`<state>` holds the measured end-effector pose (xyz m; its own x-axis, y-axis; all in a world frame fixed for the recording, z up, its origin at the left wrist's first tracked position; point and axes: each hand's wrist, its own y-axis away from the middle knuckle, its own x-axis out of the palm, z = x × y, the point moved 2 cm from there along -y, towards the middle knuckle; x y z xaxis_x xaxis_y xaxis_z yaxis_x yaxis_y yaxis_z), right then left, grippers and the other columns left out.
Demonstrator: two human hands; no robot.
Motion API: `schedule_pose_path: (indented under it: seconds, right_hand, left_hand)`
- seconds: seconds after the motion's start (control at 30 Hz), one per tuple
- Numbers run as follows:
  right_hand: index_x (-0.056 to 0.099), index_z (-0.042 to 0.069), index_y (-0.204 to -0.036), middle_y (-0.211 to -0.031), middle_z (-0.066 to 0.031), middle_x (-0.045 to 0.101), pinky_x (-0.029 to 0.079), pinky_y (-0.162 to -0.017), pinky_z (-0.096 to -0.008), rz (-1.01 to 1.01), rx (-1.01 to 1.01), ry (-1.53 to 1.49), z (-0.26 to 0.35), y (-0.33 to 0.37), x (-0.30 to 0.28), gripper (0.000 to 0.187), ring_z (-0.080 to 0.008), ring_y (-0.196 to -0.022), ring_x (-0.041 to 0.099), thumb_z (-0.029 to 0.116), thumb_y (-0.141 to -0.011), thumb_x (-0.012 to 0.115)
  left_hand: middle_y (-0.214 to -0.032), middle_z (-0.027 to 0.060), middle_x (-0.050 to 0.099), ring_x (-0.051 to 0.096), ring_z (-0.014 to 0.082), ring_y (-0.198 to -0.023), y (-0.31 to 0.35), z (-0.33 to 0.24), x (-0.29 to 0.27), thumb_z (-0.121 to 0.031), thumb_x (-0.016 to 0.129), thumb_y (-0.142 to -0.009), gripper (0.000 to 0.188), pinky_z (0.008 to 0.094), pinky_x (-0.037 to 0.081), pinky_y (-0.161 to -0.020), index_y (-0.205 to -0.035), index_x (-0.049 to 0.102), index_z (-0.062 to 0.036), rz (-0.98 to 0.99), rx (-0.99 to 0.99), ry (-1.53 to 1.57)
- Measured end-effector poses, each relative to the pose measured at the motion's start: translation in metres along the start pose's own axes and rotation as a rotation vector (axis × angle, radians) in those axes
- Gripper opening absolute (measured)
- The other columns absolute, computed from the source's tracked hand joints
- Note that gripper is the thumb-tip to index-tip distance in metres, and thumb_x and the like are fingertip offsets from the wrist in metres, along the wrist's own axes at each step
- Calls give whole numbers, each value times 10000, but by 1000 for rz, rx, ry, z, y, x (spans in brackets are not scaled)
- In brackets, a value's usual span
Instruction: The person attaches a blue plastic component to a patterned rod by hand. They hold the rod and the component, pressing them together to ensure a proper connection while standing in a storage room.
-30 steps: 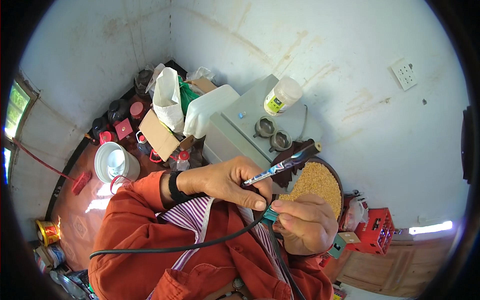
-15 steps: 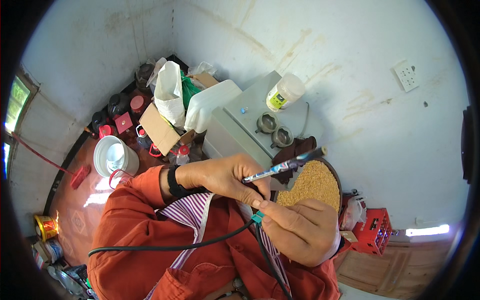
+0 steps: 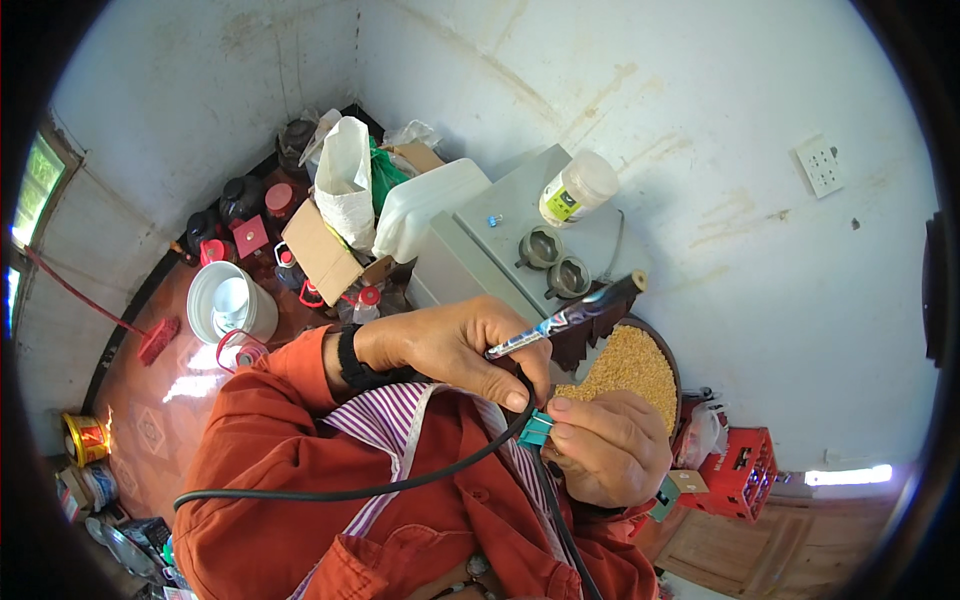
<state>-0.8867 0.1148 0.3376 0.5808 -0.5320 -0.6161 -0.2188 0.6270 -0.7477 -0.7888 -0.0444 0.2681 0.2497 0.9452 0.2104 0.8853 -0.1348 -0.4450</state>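
Note:
My left hand (image 3: 455, 345) is closed, with a black cable (image 3: 400, 487) pinched between thumb and forefinger. A slim stick (image 3: 565, 320) with a shiny blue, white and dark pattern and a tan end slants up to the right from the same hand. At the cable's bend, just below the left fingertips, sits a teal binder clip (image 3: 535, 430). My right hand (image 3: 612, 455) is closed, its thumb and fingers pinching the clip's wire handle. From the clip, the cable runs down in front of my red jacket (image 3: 300, 445) and also off to the left.
Beyond my hands stands a grey cabinet (image 3: 470, 260) bearing a jar (image 3: 580, 188) and two metal cups (image 3: 541, 247). A round container of yellow grain (image 3: 635, 375) is to the right, near a red crate (image 3: 735, 480). A white bucket (image 3: 262, 318) stands at left.
My right hand has shifted slightly right and its fingers have drawn back, so more of the binder clip shows. The left hand has barely moved; the stick's far end has moved up a little.

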Motion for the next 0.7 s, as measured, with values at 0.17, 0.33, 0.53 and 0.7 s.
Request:
schedule_pose_path:
  seconds: [0.17,0.33,0.53,0.7]
  right_hand:
    - [632,-13,-920,-920,-175,667,519,-502,-272,40,-96,107,4,1,-5,232,-196,-608,650,46,-720,735]
    - [624,-20,-931,-911,-175,663,506,-488,-259,35,-120,103,5,2,-4,230,-189,-607,645,51,-738,727]
    - [626,-11,-934,-902,-165,665,500,-492,-258,-2,-135,115,2,0,0,235,-181,-612,645,60,-739,737]
    - [629,-5,-930,-886,-155,667,496,-495,-258,-9,-106,121,1,0,-1,234,-175,-602,640,66,-737,743]
  left_hand:
    - [-838,49,649,579,107,-801,1,2,-1,-119,675,-870,158,262,452,-727,-948,665,19,55,-36,-41]
    - [-836,44,647,574,95,-750,0,-4,6,-87,671,-868,134,237,452,-664,-957,669,13,-8,21,-17]
    - [-913,101,663,610,142,-734,10,-2,2,-36,674,-849,139,243,472,-597,-975,667,23,-42,-9,-22]
    - [-948,213,670,666,266,-754,7,-4,4,-31,670,-846,153,301,516,-614,-984,660,36,-76,265,-148]
